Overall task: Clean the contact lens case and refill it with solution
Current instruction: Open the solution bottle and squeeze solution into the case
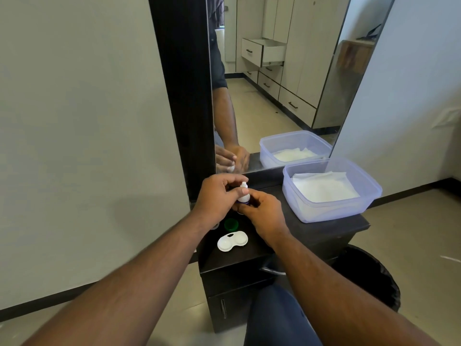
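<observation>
A small white solution bottle point(243, 193) with a purple band stands upright between both hands above the dark dresser top point(294, 233). My right hand point(259, 211) grips the bottle's body. My left hand point(217, 193) has its fingers closed around the white cap at the top. The white contact lens case point(232, 241) lies open on the dresser, nearer to me, with both wells uncovered. A green lid point(231, 224) rests just behind the case. A second lid, white, is partly hidden under my left wrist point(215, 225).
A clear plastic tub point(331, 189) lined with white tissue sits at the dresser's right. A tall mirror point(274, 83) in a dark frame stands behind. A black bin point(374, 278) is on the floor to the right. My knee point(274, 315) is against the dresser's drawers.
</observation>
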The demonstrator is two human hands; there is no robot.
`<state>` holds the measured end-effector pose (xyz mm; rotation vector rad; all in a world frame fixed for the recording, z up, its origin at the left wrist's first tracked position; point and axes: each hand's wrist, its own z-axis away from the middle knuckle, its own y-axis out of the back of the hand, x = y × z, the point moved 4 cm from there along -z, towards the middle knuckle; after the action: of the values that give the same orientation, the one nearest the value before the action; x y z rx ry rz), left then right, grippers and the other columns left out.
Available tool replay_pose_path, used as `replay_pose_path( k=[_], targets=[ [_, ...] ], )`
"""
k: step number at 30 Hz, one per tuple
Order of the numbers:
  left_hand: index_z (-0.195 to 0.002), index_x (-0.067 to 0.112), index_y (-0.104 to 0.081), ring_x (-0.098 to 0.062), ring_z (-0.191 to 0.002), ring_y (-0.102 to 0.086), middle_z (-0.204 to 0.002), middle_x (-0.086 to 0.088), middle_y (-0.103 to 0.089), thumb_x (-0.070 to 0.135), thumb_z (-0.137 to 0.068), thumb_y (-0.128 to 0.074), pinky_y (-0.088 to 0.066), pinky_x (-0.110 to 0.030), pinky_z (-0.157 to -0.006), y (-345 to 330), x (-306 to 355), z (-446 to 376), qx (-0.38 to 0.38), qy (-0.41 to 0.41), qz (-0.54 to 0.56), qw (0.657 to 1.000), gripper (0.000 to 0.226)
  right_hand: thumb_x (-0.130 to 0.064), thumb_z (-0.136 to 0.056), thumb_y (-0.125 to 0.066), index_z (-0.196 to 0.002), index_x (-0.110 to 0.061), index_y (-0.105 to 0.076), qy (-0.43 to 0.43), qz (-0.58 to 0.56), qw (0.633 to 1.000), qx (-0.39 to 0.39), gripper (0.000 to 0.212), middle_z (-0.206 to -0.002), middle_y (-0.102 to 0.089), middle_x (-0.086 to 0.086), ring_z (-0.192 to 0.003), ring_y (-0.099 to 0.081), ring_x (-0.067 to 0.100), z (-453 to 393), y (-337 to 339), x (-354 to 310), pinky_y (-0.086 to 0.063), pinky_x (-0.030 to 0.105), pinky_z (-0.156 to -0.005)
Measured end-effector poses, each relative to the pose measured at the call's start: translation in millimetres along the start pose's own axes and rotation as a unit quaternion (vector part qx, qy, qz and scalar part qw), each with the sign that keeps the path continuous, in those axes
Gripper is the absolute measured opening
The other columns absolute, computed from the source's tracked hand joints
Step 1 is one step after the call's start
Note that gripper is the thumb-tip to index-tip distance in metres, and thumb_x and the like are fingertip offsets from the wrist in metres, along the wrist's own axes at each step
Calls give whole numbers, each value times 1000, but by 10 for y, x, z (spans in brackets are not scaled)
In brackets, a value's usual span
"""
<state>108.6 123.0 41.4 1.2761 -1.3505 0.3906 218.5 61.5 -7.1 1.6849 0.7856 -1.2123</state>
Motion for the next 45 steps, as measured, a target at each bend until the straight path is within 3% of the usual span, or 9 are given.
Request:
replay_pose_path(
  k=[3, 8, 16, 23, 30, 35, 39, 42, 45],
  targets=[
    [-93, 17, -72, -1, -78, -60, -84, 8, -66, 18, -78, -77, -44, -5, -67, 37, 113, -37, 73, -28, 2, 997, 16, -16, -79, -75, -110, -23, -70, -8, -4, 1000, -1, 32, -97, -73, -10, -92, -67, 1, -2, -5, 11, -54, 28, -89],
    [-89, 16, -70, 8, -80, -59, -83, 13, -65, 15, -78, -76, -45, -5, -69, 191, 188, -87, 138, -51, -1, 989, 13, -18, -76, -78, -110, -22, -69, -23, 9, 1000, 15, 35, -97, -71, -11, -93, -64, 1, -7, -7, 38, -51, 23, -89],
    [-91, 18, -70, -5, -74, -59, -81, 7, -64, 14, -78, -76, -42, -13, -63, 247, -189, -2, 77, 45, -119, 989, 15, -18, -77, -78, -119, -20, -65, -24, 27, 999, 35, 45, -107, -70, -8, -97, -62, 2, 1, -9, 27, -49, 19, -90],
    [-95, 19, -69, -8, -80, -61, -84, 6, -66, 13, -78, -76, -53, -26, -73, 184, -278, 43, 36, 67, -175, 982, 20, -18, -77, -78, -119, -21, -64, -28, 25, 999, 33, 44, -102, -67, -13, -95, -61, 0, 4, -6, 15, -47, 12, -82],
    [-95, 18, -69, -10, -81, -63, -86, 3, -68, 11, -75, -77, -55, -30, -74, 123, -447, 98, 25, 90, -174, 980, 22, -19, -76, -79, -114, -20, -67, -23, 31, 999, 34, 40, -101, -71, -9, -94, -63, 2, -12, -13, 44, -51, 23, -90],
    [-118, 18, -64, -11, -88, -62, -98, 2, -67, 15, -73, -80, -45, -15, -71, 232, -432, 144, 61, 114, -93, 987, 48, -19, -74, -80, -115, -19, -67, -30, 12, 999, 33, 42, -102, -71, -7, -95, -64, 3, -18, 4, 56, -52, 22, -88],
    [-110, 18, -68, -7, -80, -61, -90, 5, -67, 18, -77, -77, -48, -13, -69, 427, -302, 561, 145, 103, -43, 983, 34, -16, -73, -81, -117, -18, -64, -42, 25, 999, 3, 47, -108, -69, -5, -101, -63, 7, -20, 14, 74, -50, 20, -90],
    [-104, 27, -69, 1, -84, -59, -91, 15, -67, 24, -74, -80, -43, -7, -68, 412, -269, 978, 131, 98, -29, 986, 33, -15, -75, -79, -116, -18, -64, -49, 33, 998, -1, 44, -109, -69, -5, -101, -63, 8, -9, 35, 87, -51, 27, -93],
    [-106, 30, -68, 12, -88, -54, -94, 19, -64, 25, -69, -84, -37, 0, -68, 286, -309, 1176, 96, 85, -35, 991, 40, -13, -80, -74, -118, -19, -62, -59, -61, 996, 19, 40, -104, -69, -8, -97, -64, 7, 78, 85, 14, -52, 22, -84]
  ],
)
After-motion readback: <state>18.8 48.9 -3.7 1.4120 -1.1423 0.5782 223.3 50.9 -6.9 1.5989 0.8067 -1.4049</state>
